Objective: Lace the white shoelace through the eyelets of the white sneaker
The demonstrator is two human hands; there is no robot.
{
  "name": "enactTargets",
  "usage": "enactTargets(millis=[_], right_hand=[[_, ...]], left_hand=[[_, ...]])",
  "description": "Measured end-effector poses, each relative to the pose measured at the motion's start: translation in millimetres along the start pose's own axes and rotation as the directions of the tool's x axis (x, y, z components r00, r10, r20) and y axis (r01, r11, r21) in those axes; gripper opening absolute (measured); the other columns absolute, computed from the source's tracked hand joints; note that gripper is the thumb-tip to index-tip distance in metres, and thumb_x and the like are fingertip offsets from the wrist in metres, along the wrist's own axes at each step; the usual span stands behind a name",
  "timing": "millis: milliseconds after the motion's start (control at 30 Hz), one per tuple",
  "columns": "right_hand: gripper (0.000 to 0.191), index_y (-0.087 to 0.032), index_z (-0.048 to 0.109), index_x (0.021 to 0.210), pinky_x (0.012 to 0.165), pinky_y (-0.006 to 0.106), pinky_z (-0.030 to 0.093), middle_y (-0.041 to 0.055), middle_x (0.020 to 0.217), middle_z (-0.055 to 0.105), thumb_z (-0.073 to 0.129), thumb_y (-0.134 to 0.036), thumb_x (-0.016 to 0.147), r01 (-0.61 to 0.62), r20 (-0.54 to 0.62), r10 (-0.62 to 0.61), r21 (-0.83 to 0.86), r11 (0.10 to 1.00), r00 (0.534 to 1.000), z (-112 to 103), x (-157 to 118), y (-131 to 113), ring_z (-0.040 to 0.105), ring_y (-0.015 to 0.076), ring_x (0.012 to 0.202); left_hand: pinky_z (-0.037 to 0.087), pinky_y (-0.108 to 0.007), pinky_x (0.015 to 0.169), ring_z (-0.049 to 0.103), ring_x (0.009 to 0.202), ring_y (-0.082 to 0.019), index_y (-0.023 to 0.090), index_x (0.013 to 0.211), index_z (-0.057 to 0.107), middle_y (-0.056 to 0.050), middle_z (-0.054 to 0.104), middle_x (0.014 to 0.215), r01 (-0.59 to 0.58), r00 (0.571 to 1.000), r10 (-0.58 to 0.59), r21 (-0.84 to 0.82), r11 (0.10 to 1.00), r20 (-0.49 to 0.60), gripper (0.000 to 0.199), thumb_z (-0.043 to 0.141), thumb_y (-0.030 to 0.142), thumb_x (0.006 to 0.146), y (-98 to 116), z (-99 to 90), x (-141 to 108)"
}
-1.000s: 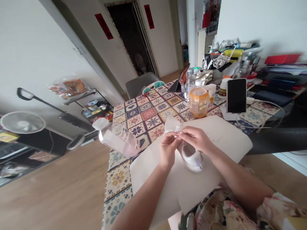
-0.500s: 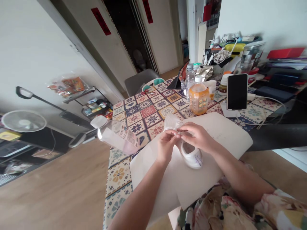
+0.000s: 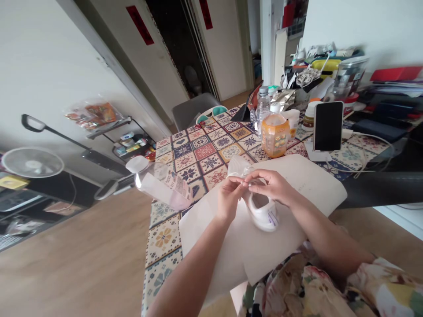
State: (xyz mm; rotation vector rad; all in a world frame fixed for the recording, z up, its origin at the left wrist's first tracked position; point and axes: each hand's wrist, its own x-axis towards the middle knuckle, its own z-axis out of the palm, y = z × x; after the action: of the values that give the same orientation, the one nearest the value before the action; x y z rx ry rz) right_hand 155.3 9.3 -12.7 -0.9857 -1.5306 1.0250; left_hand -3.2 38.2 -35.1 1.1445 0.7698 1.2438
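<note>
A white shoe point(image 3: 267, 219) with purple marks at its near end rests on a white sheet point(image 3: 317, 180). Its opening faces up, towards me. At the far end is a whitish, partly see-through portion point(image 3: 237, 165); I cannot tell whether it is the toe or a wrapping. My left hand point(image 3: 229, 193) is over the shoe's middle from the left, fingertips pinched. From the right, my right hand point(image 3: 269, 187) meets it, thumb and fingers also pinched together. What lies between the fingertips is small and mostly hidden.
A large clear bottle point(image 3: 165, 187) with a white cap stands at the left table edge. Beyond the sheet are an orange drink bottle point(image 3: 275, 134), a clear bottle point(image 3: 263, 105) and a phone point(image 3: 328, 126) on a stand. Red-handled scissors point(image 3: 202, 125) lie farther back. Clutter fills the right rear.
Both hands stay pinched together over the shoe, with only slight finger shifts. The shoe has barely moved, and the view has tilted a little.
</note>
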Motion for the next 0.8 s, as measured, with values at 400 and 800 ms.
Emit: enactTargets(millis=[400,800], right_hand=[[0.024,-0.021,0.066,0.071,0.080,0.036,0.047,0.0021,0.075,0.064,0.075,-0.042,0.080,0.146,-0.019,-0.146,0.261,0.954,0.989,-14.8,-6.2,14.7,0.060,0.0191,0.078],[0.023,-0.021,0.070,0.068,0.077,0.035,0.045,0.0024,0.069,0.065,0.076,-0.041,0.080,0.200,0.155,-0.231,0.194,0.960,0.961,-20.6,-11.0,13.0,0.058,0.0192,0.077]], left_hand=[[0.042,-0.027,0.065,0.051,0.066,-0.014,0.020,0.057,0.068,0.000,0.058,0.064,-0.136,0.984,0.100,0.264,0.955,0.145,0.033,0.086,0.047,0.060,3.5,-19.8,16.0],[0.040,-0.029,0.075,0.055,0.072,-0.016,0.020,0.061,0.067,0.000,0.060,0.069,-0.190,0.977,0.209,0.568,0.801,0.032,0.012,0.075,0.020,0.070,-0.3,-23.1,19.2]])
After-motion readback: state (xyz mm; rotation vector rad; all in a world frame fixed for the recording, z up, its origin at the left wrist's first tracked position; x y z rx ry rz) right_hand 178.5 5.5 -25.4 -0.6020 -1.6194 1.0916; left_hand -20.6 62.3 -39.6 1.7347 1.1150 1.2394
